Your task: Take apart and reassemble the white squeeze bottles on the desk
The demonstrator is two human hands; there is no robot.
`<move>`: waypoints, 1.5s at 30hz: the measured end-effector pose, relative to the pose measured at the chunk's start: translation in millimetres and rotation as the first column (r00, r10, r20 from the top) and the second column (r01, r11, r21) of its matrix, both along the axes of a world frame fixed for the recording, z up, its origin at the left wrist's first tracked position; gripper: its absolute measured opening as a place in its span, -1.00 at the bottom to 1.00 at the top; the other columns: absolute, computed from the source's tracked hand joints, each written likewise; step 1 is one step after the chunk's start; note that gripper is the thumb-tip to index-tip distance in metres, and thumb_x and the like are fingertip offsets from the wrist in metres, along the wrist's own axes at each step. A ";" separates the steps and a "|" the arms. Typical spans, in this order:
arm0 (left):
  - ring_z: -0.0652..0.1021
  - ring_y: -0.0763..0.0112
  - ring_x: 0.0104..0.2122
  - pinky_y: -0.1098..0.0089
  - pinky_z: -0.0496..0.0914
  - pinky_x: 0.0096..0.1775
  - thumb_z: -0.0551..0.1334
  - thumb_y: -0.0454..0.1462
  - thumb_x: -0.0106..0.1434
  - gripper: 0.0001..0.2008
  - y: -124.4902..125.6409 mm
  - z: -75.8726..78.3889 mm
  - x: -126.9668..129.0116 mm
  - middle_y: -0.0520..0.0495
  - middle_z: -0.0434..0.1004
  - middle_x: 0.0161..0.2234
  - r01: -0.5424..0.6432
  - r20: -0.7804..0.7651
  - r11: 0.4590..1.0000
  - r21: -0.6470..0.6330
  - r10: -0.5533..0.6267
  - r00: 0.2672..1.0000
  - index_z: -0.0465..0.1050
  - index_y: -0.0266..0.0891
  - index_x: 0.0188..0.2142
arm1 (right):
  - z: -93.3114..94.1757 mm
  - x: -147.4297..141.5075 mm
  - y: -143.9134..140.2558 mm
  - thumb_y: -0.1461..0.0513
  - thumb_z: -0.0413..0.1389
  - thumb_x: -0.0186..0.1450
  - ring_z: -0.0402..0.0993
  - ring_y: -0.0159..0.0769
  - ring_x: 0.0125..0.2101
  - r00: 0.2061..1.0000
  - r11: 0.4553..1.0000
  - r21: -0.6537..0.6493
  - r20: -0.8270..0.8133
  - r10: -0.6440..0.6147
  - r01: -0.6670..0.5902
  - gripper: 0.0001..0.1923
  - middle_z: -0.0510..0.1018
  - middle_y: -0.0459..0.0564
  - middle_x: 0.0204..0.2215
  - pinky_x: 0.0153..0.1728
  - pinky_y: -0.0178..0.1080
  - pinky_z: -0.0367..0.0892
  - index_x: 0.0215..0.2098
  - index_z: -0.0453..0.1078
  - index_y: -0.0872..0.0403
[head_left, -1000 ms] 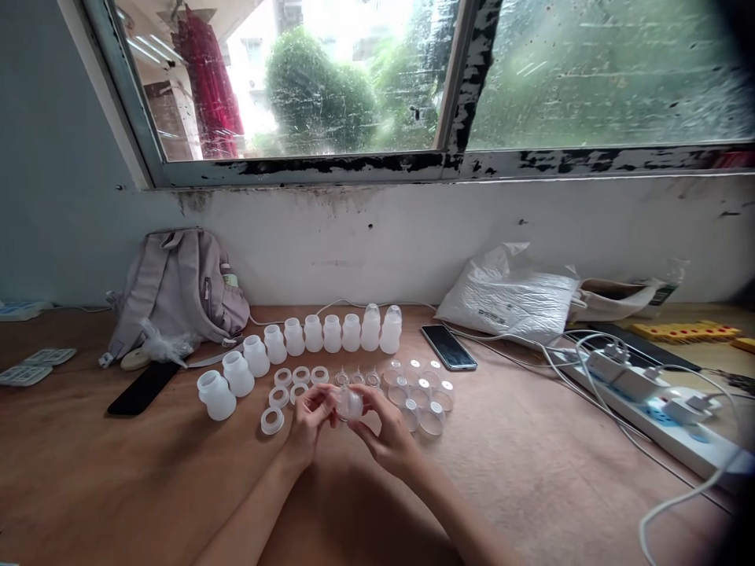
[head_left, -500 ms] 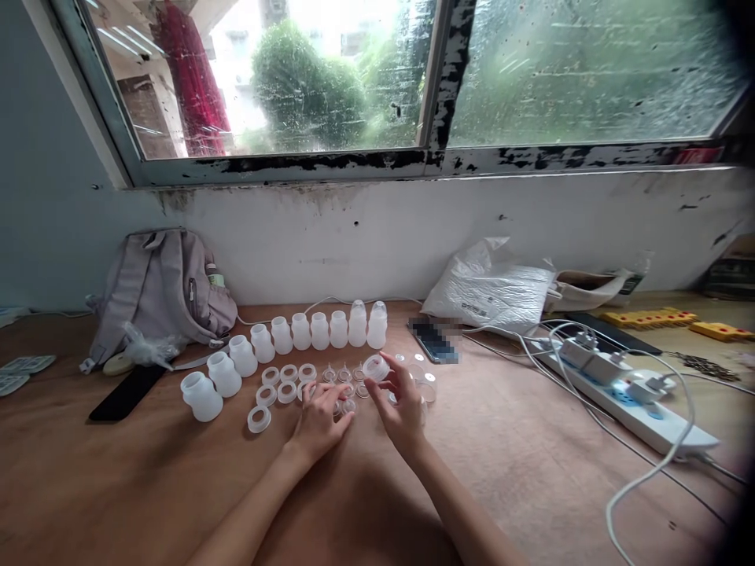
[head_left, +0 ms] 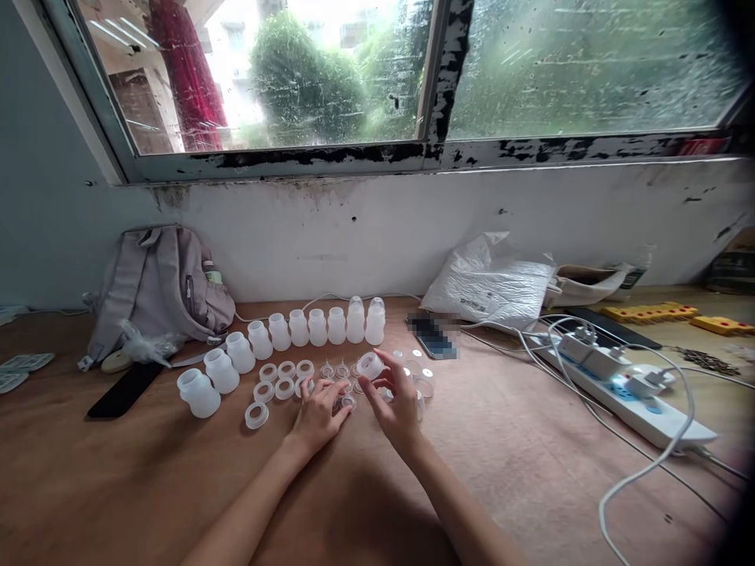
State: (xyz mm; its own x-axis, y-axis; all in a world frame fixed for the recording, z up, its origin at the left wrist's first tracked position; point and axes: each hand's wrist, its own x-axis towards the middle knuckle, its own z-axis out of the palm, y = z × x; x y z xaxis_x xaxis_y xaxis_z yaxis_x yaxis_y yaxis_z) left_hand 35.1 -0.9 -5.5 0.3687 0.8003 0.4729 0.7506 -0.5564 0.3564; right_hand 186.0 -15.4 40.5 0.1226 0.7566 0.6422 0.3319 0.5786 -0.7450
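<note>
Frosted plastic bottles (head_left: 298, 328), matt wooden table (head_left: 118, 472) (worn), crinkled plastic bag (head_left: 489, 287)

Two bare forearms, sleeveless as far back from the fingers as shown, ending in left hand (head_left: 318, 415) and right hand (head_left: 396, 405), slim-fingered, without rings, watch or gloves.

Left hand (head_left: 319, 413) flat, palm down, fingers spread; right hand (head_left: 396, 399) raised, fingertips pinched.
</note>
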 end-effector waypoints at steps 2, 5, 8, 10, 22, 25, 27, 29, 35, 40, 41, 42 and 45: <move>0.40 0.27 -0.16 0.02 -0.05 0.03 0.17 -0.26 0.11 -0.66 0.7 -0.2 0.1 -0.05 0.48 -0.22 -0.004 -0.007 1.000 -0.001 0.004 1.000 0.28 -0.13 -0.09 | 0.5 -0.2 -0.3 0.19 0.07 0.17 0.36 -0.38 -0.47 1.000 1.000 -0.001 0.000 -0.003 0.003 -0.62 0.41 -0.02 -0.35 -0.48 -0.29 0.41 -0.04 0.19 0.03; 0.39 0.28 -0.15 0.02 -0.06 0.04 0.18 -0.26 0.11 -0.67 1.1 -0.3 0.5 -0.03 0.48 -0.22 -0.010 -0.019 1.000 -0.007 0.010 1.000 0.27 -0.13 -0.10 | 1.4 -0.2 -0.7 0.19 0.07 0.16 0.37 -0.39 -0.47 1.000 1.000 0.000 0.008 -0.011 0.011 -0.62 0.41 -0.02 -0.35 -0.48 -0.29 0.41 -0.05 0.19 0.03; 0.38 0.26 -0.12 0.04 -0.04 0.04 0.17 -0.26 0.11 -0.66 0.1 0.5 1.1 -0.06 0.46 -0.18 -0.014 -0.027 1.000 0.012 0.014 1.000 0.26 -0.14 -0.08 | 2.0 0.3 -0.8 0.19 0.07 0.16 0.37 -0.38 -0.47 1.000 1.000 0.003 0.015 -0.011 0.011 -0.62 0.40 -0.02 -0.36 -0.49 -0.28 0.41 -0.05 0.19 0.04; 0.35 0.23 -0.07 0.06 -0.03 0.05 0.17 -0.25 0.12 -0.63 -2.0 1.9 0.9 -0.10 0.41 -0.11 -0.024 -0.024 0.998 0.055 0.025 0.999 0.24 -0.14 -0.05 | 2.0 0.4 -0.9 0.18 0.07 0.17 0.36 -0.37 -0.47 1.000 1.000 0.002 0.015 -0.004 0.004 -0.62 0.40 -0.02 -0.37 -0.48 -0.27 0.41 -0.04 0.18 0.03; 0.33 0.25 -0.06 0.21 0.20 -0.03 0.10 -0.29 0.17 -0.70 -42.7 16.9 -36.1 -0.15 0.33 -0.10 0.001 0.144 0.981 0.192 -0.029 0.989 0.20 -0.17 -0.07 | -14.3 -28.8 -13.0 0.10 0.03 0.18 0.43 -0.37 -0.48 0.860 0.766 -0.391 -0.247 0.447 -0.510 -0.72 0.41 -0.10 -0.46 -0.57 -0.35 0.36 -0.20 0.13 0.03; 0.34 0.25 -0.08 0.22 0.23 -0.05 0.07 -0.31 0.18 -0.82 -51.7 14.2 -53.0 -0.13 0.35 -0.14 0.003 0.117 0.988 0.157 -0.022 0.993 0.28 -0.19 -0.19 | -26.7 -38.1 -17.1 0.09 0.03 0.18 0.43 -0.36 -0.46 0.788 0.655 -0.442 -0.280 0.549 -0.613 -0.71 0.42 -0.09 -0.43 -0.58 -0.37 0.36 -0.18 0.15 0.02; 0.34 0.26 -0.08 0.22 0.23 -0.06 0.07 -0.33 0.18 -0.88 -56.4 11.5 -65.0 -0.12 0.36 -0.15 -0.002 0.073 0.988 0.152 -0.009 0.997 0.31 -0.19 -0.27 | -33.5 -42.2 -19.3 0.10 0.03 0.18 0.42 -0.39 -0.47 0.768 0.624 -0.465 -0.243 0.593 -0.629 -0.68 0.42 -0.03 -0.32 -0.59 -0.37 0.36 -0.12 0.15 0.01; 0.33 0.25 -0.07 0.21 0.22 -0.06 0.08 -0.33 0.17 -0.90 -59.5 8.9 -76.9 -0.11 0.37 -0.15 -0.018 0.008 0.987 0.159 0.017 1.000 0.32 -0.19 -0.31 | -37.6 -44.6 -20.7 0.10 0.03 0.18 0.41 -0.44 -0.52 0.780 0.635 -0.483 -0.186 0.598 -0.603 -0.64 0.38 0.00 -0.22 -0.60 -0.37 0.36 -0.07 0.14 -0.02; 0.32 0.21 -0.07 0.18 0.20 -0.07 0.09 -0.27 0.17 -0.90 -52.3 2.6 -104.7 -0.10 0.36 -0.12 -0.161 -0.123 0.971 0.177 0.184 0.975 0.36 -0.17 -0.35 | -37.9 -46.2 -20.6 0.08 0.01 0.18 0.37 -0.46 -0.54 0.825 0.674 -0.521 -0.114 0.553 -0.523 -0.66 0.35 0.00 -0.26 -0.63 -0.38 0.34 -0.10 0.18 0.01; 0.31 0.19 -0.03 0.16 0.21 -0.06 0.08 -0.20 0.17 -0.81 -38.2 -3.9 -117.0 -0.11 0.33 -0.08 -0.206 -0.146 0.971 0.125 0.223 0.964 0.33 -0.15 -0.22 | -37.9 -47.2 -21.1 0.08 0.00 0.19 0.38 -0.45 -0.53 0.843 0.695 -0.544 -0.043 0.536 -0.469 -0.68 0.35 0.00 -0.28 -0.62 -0.39 0.33 -0.14 0.22 0.05; 0.30 0.19 -0.02 0.16 0.20 -0.05 0.09 -0.18 0.17 -0.75 -36.0 -6.0 -118.9 -0.12 0.31 -0.05 -0.209 -0.141 0.971 0.114 0.224 0.964 0.30 -0.15 -0.15 | -38.0 -47.3 -21.2 0.08 0.00 0.19 0.38 -0.44 -0.52 0.845 0.699 -0.546 -0.030 0.534 -0.462 -0.68 0.36 0.00 -0.28 -0.61 -0.38 0.33 -0.14 0.22 0.05; 0.28 0.19 0.01 0.16 0.19 -0.03 0.09 -0.16 0.16 -0.69 -34.1 -8.4 -120.6 -0.13 0.29 -0.02 -0.216 -0.132 0.971 0.106 0.229 0.964 0.25 -0.16 -0.09 | -38.1 -47.5 -21.2 0.08 0.00 0.19 0.38 -0.44 -0.51 0.845 0.703 -0.546 -0.018 0.534 -0.456 -0.68 0.36 0.01 -0.28 -0.60 -0.38 0.33 -0.14 0.22 0.06; 0.18 0.18 0.09 0.14 0.14 0.03 0.08 -0.10 0.16 -0.51 -28.8 -17.5 -123.3 -0.19 0.16 0.08 -0.256 -0.111 0.963 0.085 0.264 0.958 0.09 -0.21 0.05 | -38.1 -48.3 -21.0 0.07 0.00 0.19 0.38 -0.42 -0.50 0.849 0.722 -0.535 0.017 0.528 -0.439 -0.68 0.37 0.01 -0.28 -0.56 -0.35 0.33 -0.14 0.23 0.05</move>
State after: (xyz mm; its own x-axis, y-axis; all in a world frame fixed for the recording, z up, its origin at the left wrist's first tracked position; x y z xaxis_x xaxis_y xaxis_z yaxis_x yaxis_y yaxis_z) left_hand -88.2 -29.6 -23.0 0.2100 0.8429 0.4954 0.9075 -0.3565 0.2220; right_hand 137.7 -36.4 2.4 -0.4173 0.8980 0.1393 0.2475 0.2598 -0.9334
